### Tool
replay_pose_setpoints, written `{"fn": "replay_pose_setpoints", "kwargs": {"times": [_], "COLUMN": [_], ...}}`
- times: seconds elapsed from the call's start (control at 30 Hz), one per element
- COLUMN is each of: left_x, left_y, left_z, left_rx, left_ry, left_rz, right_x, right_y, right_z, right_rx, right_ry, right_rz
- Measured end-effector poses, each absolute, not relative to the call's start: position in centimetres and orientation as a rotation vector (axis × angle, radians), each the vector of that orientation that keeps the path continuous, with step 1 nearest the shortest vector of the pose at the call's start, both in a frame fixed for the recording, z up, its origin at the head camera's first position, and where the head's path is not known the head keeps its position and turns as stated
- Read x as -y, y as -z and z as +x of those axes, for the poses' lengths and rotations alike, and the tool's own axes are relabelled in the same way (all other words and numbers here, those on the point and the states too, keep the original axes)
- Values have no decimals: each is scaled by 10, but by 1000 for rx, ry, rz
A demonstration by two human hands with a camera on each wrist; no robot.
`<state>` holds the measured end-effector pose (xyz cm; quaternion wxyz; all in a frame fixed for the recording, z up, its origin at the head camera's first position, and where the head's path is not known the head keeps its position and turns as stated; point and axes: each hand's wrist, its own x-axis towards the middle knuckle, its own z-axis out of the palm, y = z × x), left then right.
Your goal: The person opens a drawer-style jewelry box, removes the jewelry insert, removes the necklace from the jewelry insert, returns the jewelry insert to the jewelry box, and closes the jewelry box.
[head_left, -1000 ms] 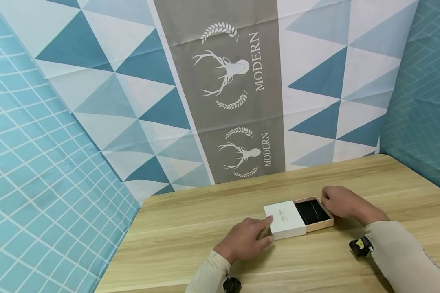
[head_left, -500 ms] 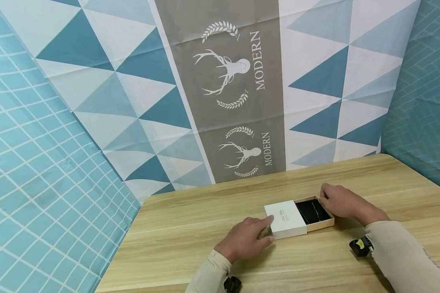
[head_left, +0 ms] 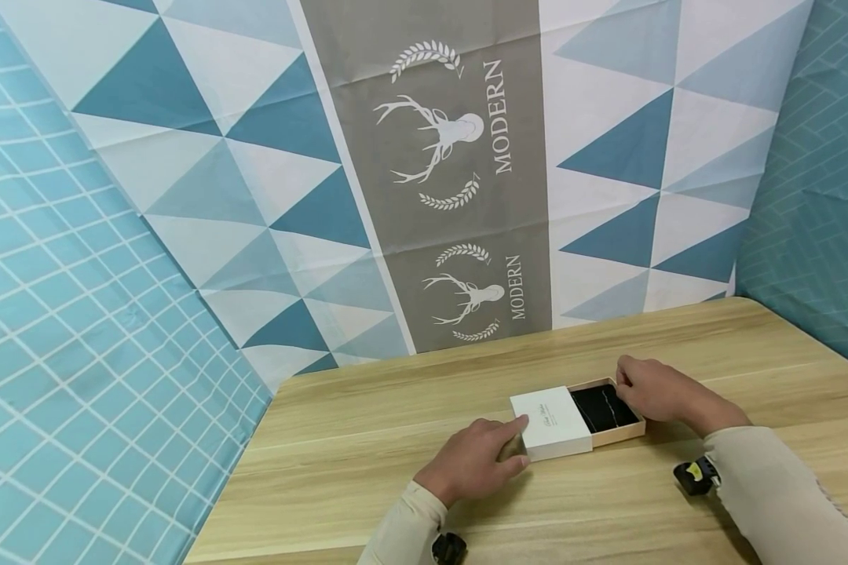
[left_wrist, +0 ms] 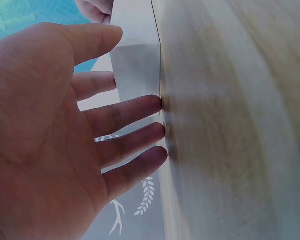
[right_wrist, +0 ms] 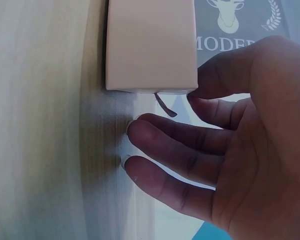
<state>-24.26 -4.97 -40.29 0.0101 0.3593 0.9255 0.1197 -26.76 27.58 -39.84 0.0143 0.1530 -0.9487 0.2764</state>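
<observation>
A white jewelry box (head_left: pixel 551 431) lies on the wooden table, its cover drawn partway off a pale pink inner tray (head_left: pixel 620 433). Inside the tray a thin chain (head_left: pixel 610 405) rests on a black insert (head_left: pixel 593 410). My left hand (head_left: pixel 469 463) is at the cover's left end. Its fingers are spread and fairly straight, with thumb and forefinger at the cover's edges and other fingertips down at the table in the left wrist view. My right hand (head_left: pixel 660 392) pinches the tray's far right corner between thumb and forefinger. A small ribbon tab (right_wrist: pixel 166 106) sticks out of the tray's end.
The wooden table (head_left: pixel 339 471) runs back to a patterned cloth wall (head_left: pixel 466 196). Blue tiled-pattern cloths hang on the left (head_left: pixel 78 314) and right (head_left: pixel 813 196). Dark wrist cameras sit under both sleeves.
My right hand has shifted slightly left, its fingertips moving in over the tray's end rim. The left hand, cover and tray look nearly unchanged.
</observation>
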Motion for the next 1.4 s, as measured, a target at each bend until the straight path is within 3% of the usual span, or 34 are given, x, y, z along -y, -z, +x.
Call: {"fn": "replay_pose_setpoints", "kwargs": {"times": [1.4], "left_x": [50], "left_y": [405], "left_z": [-243], "left_rx": [-2895], "left_ry": [-368], "left_rz": [1143], "right_x": [-272], "right_y": [397], "right_z": [-270], "right_rx": [2982], "right_ry": [-800], "right_rz": [623]}}
